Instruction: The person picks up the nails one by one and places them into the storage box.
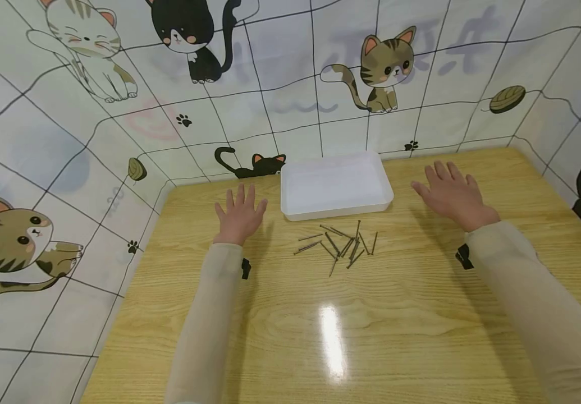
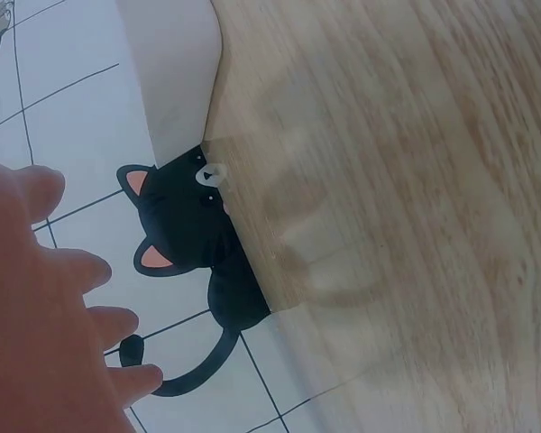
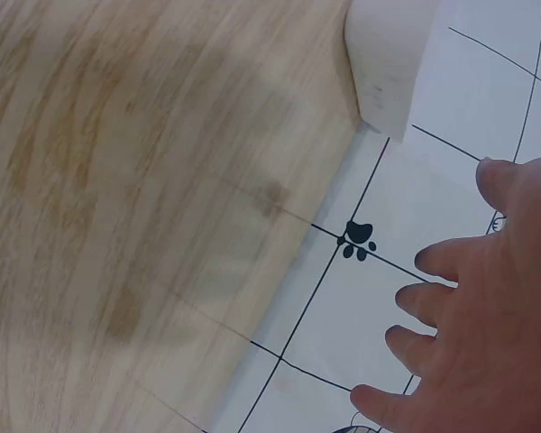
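Grey metal nails (image 1: 347, 247) lie crossed on the table (image 1: 270, 325), just my side of the white tray (image 1: 335, 185). My left hand (image 1: 240, 216) and right hand (image 1: 453, 193) hold nothing, fingers spread apart; hasty pinching at 1 could drag others or prick me.

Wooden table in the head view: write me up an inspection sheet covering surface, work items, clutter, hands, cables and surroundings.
Surface: wood-grain table, with a bright glare patch toward the near side.
Work items: loose nails lie scattered in front of a white tray, which sits at the far edge by the wall.
Clutter: nothing seen.
Hands: left hand and right hand flank the tray, spread and holding nothing.
Cables: nothing seen.
Surroundings: the wall is pale, printed with cartoon cats and paw prints.
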Action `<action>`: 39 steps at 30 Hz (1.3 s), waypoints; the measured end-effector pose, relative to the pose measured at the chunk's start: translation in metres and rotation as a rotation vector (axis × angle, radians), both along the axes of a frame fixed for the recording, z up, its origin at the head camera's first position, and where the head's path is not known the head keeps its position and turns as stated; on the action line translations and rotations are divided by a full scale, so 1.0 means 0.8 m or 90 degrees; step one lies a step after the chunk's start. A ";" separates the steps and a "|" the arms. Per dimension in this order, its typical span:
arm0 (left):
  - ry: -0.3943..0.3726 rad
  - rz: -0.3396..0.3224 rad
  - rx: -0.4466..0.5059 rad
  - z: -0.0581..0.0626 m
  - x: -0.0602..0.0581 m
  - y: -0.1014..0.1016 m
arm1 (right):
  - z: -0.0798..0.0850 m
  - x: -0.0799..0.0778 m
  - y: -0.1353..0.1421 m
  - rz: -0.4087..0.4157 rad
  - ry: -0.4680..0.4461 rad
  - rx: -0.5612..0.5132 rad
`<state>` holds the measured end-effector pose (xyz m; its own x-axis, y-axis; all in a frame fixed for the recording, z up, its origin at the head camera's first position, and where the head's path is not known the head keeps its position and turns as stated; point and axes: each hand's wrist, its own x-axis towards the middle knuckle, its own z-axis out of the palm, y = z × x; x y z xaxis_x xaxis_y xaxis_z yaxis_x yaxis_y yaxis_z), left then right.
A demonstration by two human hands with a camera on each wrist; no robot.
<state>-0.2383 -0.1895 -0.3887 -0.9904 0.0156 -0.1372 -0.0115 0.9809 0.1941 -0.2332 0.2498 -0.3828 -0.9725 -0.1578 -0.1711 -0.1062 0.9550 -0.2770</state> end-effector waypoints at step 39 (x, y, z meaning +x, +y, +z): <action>0.102 0.053 0.418 -0.042 0.008 0.043 | -0.040 0.046 -0.043 0.008 -0.153 -0.323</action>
